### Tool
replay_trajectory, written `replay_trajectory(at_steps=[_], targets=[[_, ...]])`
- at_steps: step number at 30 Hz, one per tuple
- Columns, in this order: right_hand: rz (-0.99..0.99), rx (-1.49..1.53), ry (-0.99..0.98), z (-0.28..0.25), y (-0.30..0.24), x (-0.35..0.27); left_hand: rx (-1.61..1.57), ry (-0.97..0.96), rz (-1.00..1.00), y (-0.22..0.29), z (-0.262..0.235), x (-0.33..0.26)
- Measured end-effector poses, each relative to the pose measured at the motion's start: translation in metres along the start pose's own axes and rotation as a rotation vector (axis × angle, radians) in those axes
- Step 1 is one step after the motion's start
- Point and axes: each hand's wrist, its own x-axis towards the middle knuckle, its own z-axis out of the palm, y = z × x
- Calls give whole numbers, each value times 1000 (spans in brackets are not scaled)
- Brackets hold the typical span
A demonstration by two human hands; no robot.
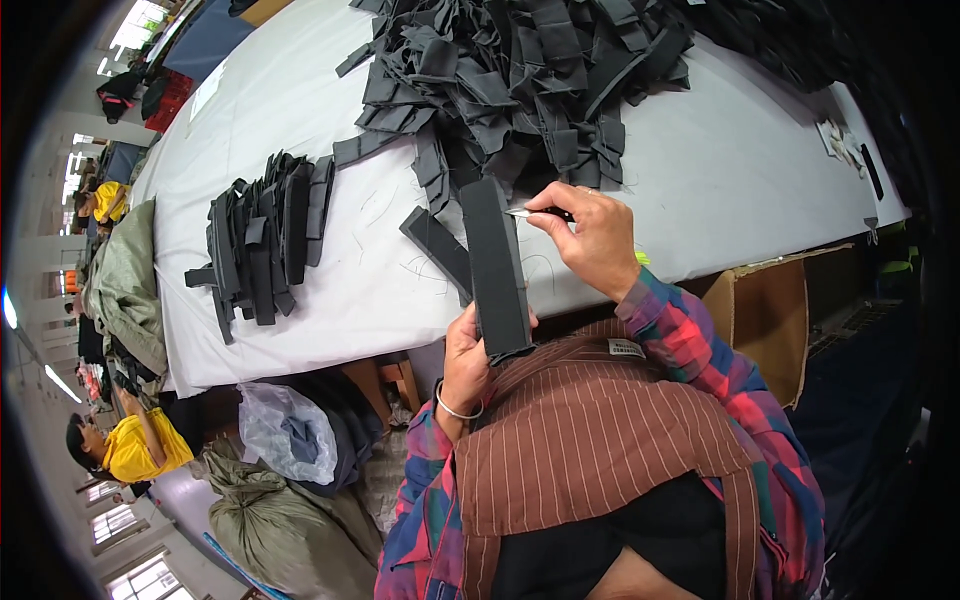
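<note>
Over the table's edge (330,330), left hand (465,365) grips black strips (495,265) — right hand (590,235) pinches a half-hidden blade (522,212).

Single head cam, fisheye, looks down & fwd, close over fingers (548,208); white table (740,170) stretches beyond them, apron (590,420) below.

bright, even daylight from windows (140,20) at far left; white counter (760,170) lightly glared; soft shadows; strong fisheye bending, black vignette at rim; centre sharp.
</note>
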Motion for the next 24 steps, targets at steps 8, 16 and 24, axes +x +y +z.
replay_trajectory(at_steps=[8, 16, 24], targets=[[2, 218, -67, 4, -8, 10, 83, -28, -11, -4, -4, -2], [-9, 152, -112, 5, -9, 11, 179, -33, 4, -7, -6, -5], [23, 189, -136, 4, -6, 8, 519, -47, 112, -17, -16, -4]])
